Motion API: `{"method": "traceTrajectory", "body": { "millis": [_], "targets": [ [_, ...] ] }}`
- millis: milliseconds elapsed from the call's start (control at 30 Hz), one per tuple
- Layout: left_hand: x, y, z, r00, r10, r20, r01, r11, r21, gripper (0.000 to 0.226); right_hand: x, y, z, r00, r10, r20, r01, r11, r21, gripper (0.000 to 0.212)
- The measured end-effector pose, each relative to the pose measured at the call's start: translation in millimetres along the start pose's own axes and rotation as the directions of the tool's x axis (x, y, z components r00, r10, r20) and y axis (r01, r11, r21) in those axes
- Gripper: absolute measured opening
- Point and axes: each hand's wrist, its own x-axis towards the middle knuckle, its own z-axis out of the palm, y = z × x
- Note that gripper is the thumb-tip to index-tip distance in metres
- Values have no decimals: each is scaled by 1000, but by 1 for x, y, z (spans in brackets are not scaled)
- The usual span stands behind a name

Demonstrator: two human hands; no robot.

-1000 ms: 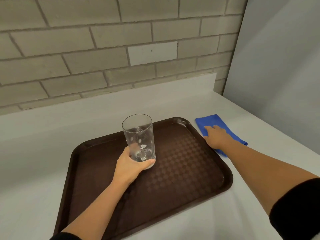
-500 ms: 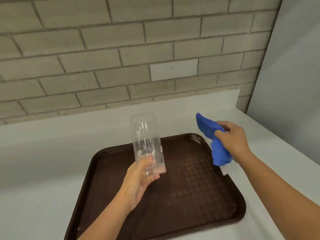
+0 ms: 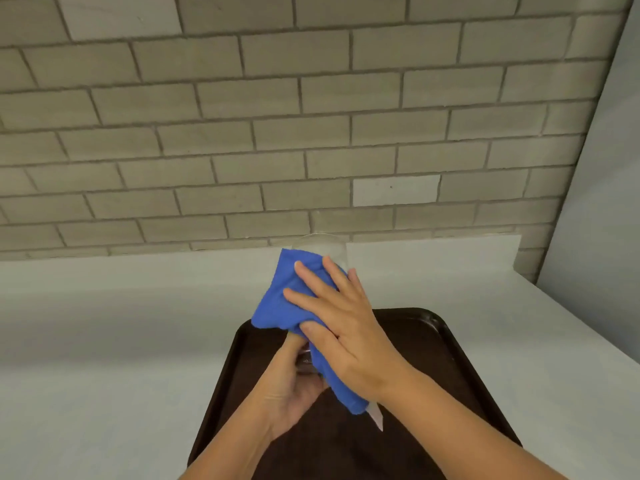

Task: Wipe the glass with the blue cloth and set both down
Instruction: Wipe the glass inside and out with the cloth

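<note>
Glass (image 3: 327, 245) held up in lower centre of frame, above the tray, mostly covered by the cloth; only the clear rim at top and a bit of the base near the left hand show. Blue cloth (image 3: 287, 299) wrapped over the glass's side, a tail hanging down under the right wrist with a white tag at its end. Right hand (image 3: 346, 327) flat on the cloth, fingers (image 3: 308, 275) spread, pressing it against the glass. Left hand (image 3: 294, 382) below, fingers curled around the glass's bottom end, gripping it. Brown tray (image 3: 450, 358) lies on the pale grey surface (image 3: 104, 341) at lower centre. Brick wall (image 3: 277, 116) fills the upper frame.
</note>
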Motion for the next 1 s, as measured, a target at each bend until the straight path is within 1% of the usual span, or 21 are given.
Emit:
{"method": "traceTrajectory", "body": {
  "millis": [67, 133, 233, 333, 467, 567, 633, 700, 733, 800, 833, 900, 933, 1000],
  "targets": [
    [-1, 11, -2, 999, 45, 11, -45, 999, 1, 30, 17, -1, 3, 1000, 4, 3, -4, 996, 84, 44],
    [-1, 20, -5, 997, 76, -2, -76, 997, 12, 25, 30, -1, 10, 999, 42, -21, -38, 981, 191, 44],
    [-4, 28, -10, 997, 81, 4, -81, 994, 67, 29, 47, 2, 15, 981, 177, -75, -133, 906, 401, 40],
    [-6, 27, -14, 997, 83, -2, -83, 993, 85, 24, 57, 3, 15, 932, 350, -96, -238, 790, 565, 42],
    [-3, 23, -16, 998, 64, -19, -61, 990, 127, 28, 50, 3, 16, 873, 473, -119, -302, 716, 630, 40],
    [-2, 24, -15, 998, 61, 4, -60, 980, 189, 26, 31, 0, 20, 810, 579, -94, -375, 634, 676, 30],
    [1, 27, -14, 998, 52, 43, -61, 969, 239, 28, 18, -2, 21, 790, 604, -101, -395, 629, 669, 23],
    [4, 30, -13, 996, 41, 78, -59, 966, 250, 26, 5, -5, 20, 793, 596, -125, -382, 646, 661, 23],
    [6, 31, -12, 996, 35, 85, -55, 968, 245, 25, -1, -7, 21, 803, 579, -140, -367, 667, 648, 23],
    [10, 31, -10, 997, 29, 77, -46, 971, 236, 24, -13, -13, 25, 849, 503, -163, -324, 739, 591, 35],
    [13, 29, -10, 998, 24, 66, -39, 973, 226, 25, -18, -16, 28, 880, 447, -160, -306, 792, 528, 42],
    [18, 25, -12, 999, 7, 50, -16, 985, 173, 27, -20, -19, 32, 933, 335, -130, -273, 897, 349, 46],
    [19, 23, -12, 998, -1, 55, -6, 992, 127, 27, -17, -19, 29, 950, 287, -118, -249, 932, 263, 45],
    [21, 22, -10, 996, -22, 91, 16, 998, 67, 28, -2, -17, 19, 968, 220, -116, -204, 969, 136, 42]
  ]
}}
